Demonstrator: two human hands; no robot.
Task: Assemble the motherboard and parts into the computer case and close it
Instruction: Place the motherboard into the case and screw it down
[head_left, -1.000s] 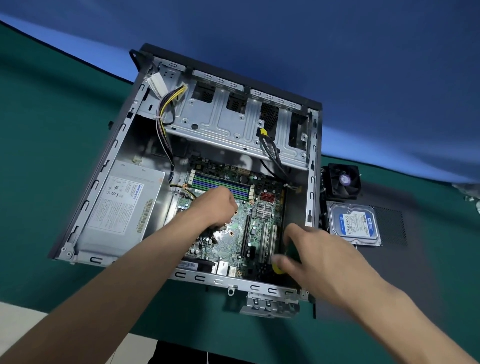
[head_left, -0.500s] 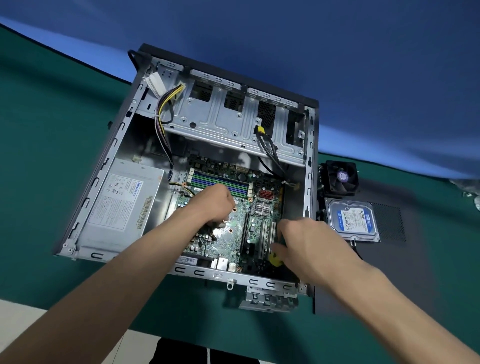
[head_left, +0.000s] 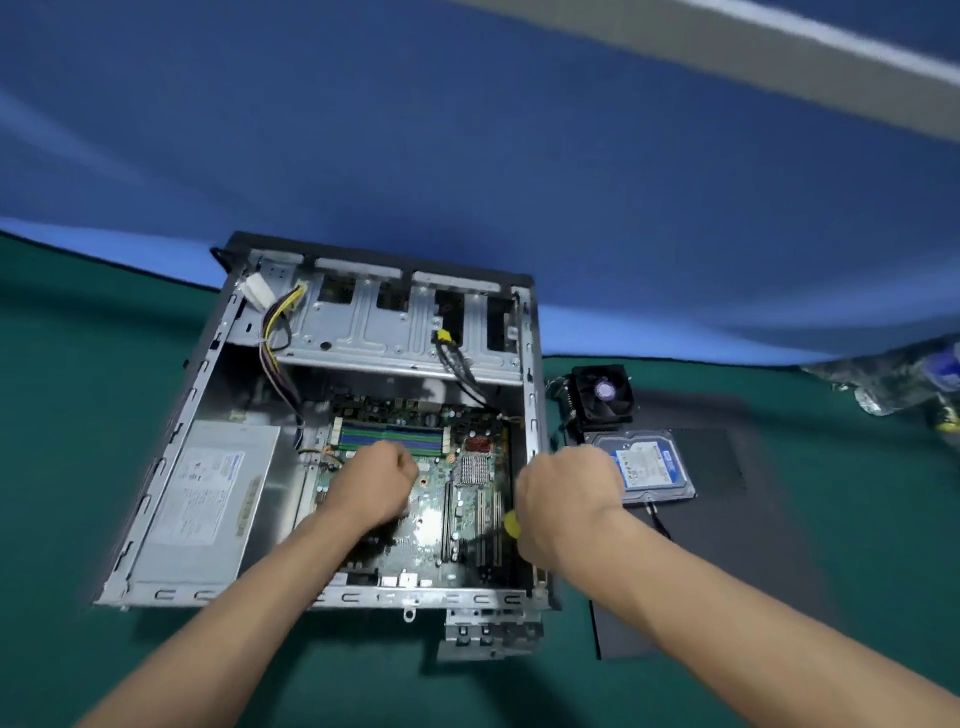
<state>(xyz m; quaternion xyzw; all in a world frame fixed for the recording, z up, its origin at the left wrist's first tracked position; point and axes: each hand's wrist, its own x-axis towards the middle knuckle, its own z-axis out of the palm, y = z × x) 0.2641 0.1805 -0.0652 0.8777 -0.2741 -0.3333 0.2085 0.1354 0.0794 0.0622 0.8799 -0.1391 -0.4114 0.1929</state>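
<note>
Motherboard (head_left: 441, 499) seated flat inside open case (head_left: 530, 415) on desk (head_left: 78, 415). Left hand (head_left: 371, 486) fisted on board centre, contents of grip not discernible. Right hand (head_left: 563, 501) closed around yellow-handled tool (head_left: 511, 525) by right wall. Risk: tool tip slipping across traces, or uneven pressing flexing board. Fan (head_left: 602, 395), hard drive (head_left: 649, 467) outside, uninstalled.

The right hand (head_left: 569, 501) hides most of a yellow-handled tool (head_left: 511, 524).
</note>
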